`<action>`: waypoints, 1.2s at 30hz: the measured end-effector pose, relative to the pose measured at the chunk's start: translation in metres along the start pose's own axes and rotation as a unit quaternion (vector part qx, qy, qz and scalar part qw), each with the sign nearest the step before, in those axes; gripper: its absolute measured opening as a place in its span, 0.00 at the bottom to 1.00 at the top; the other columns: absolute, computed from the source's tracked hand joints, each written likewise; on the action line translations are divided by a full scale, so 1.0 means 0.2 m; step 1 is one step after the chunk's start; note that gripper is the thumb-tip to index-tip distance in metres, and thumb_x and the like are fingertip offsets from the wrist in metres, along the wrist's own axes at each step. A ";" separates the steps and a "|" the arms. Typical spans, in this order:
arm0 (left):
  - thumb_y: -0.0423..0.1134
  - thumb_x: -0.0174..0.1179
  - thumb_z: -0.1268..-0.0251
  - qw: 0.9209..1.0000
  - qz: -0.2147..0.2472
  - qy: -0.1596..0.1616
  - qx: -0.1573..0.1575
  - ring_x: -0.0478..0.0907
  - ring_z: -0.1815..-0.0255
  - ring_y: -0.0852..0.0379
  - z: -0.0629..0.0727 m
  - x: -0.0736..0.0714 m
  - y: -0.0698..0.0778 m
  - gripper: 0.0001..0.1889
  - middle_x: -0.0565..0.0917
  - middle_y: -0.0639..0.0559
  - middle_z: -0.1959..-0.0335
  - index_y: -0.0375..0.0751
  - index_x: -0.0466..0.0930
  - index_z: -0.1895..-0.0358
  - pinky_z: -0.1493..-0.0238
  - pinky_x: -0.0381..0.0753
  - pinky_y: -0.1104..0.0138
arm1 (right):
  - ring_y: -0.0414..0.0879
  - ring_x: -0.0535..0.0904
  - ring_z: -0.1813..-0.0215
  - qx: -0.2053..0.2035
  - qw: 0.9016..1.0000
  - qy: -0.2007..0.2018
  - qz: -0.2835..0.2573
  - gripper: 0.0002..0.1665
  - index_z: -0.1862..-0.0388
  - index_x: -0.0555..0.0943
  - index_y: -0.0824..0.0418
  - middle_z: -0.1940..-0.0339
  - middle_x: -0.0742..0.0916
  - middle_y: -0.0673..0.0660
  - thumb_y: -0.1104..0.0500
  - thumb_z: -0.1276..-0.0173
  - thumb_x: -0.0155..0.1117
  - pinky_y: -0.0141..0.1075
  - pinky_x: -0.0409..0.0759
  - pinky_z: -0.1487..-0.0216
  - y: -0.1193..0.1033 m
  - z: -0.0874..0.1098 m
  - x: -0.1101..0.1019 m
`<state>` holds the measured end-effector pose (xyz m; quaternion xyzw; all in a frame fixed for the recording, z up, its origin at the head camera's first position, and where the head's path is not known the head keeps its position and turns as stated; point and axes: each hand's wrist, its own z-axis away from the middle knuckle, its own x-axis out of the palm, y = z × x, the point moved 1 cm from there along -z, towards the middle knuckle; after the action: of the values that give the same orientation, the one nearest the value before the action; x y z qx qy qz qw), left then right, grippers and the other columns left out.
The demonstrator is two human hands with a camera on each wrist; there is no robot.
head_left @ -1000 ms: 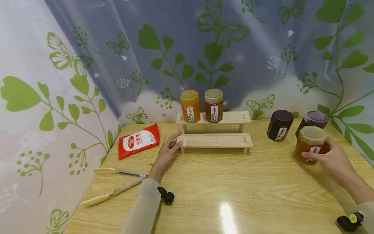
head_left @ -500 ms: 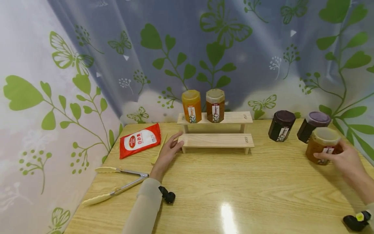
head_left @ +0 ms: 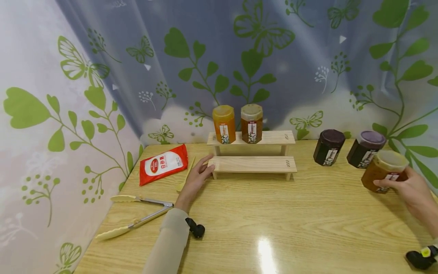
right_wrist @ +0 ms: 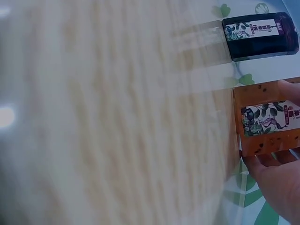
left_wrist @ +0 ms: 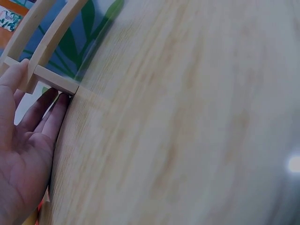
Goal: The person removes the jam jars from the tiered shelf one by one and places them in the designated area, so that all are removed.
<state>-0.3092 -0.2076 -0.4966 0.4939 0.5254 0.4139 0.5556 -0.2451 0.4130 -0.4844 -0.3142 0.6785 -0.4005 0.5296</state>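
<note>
My right hand (head_left: 414, 194) grips an amber, faceted jar (head_left: 379, 176) with a pale yellowish lid, thumb across the front and fingers behind. In the right wrist view the jar (right_wrist: 255, 146) has dark specks and its base is at the tabletop; I cannot tell whether it bears fully on it. At the left end of a two-step wooden stand (head_left: 253, 164), my left hand (head_left: 195, 182) rests with fairly straight fingers. In the left wrist view its thumb touches the step's end and the fingers reach the leg. An orange jar (head_left: 224, 127) and a brown jar (head_left: 251, 127) stand on the upper step.
Two dark jars stand at the back right, one with a dark lid (head_left: 329, 147) and one with a purple lid (head_left: 365, 150). At left lie a red-and-white packet (head_left: 163, 164), a thin yellow utensil (head_left: 186, 176) and tongs (head_left: 147, 219). A patterned curtain (head_left: 219, 57) hangs behind the table.
Gripping the amber jar, my right hand has moved right, exposing more of the purple-lidded jar behind it. My left hand stays at the stand's end.
</note>
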 end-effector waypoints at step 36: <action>0.54 0.62 0.24 1.000 -0.006 0.005 0.000 0.66 0.22 0.51 0.01 0.00 0.01 0.27 0.70 0.59 0.24 0.66 0.72 0.25 0.26 0.72 0.53 | 0.23 0.71 0.48 -0.075 0.990 -0.081 -0.091 0.40 0.31 0.62 0.32 0.44 0.74 0.31 0.71 0.25 0.63 0.17 0.67 0.54 -0.02 -0.02 -0.05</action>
<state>-0.3070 -0.2066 -0.4944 0.4892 0.5309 0.4130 0.5553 -0.2454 0.4207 -0.4749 -0.4449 0.6300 -0.3684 0.5191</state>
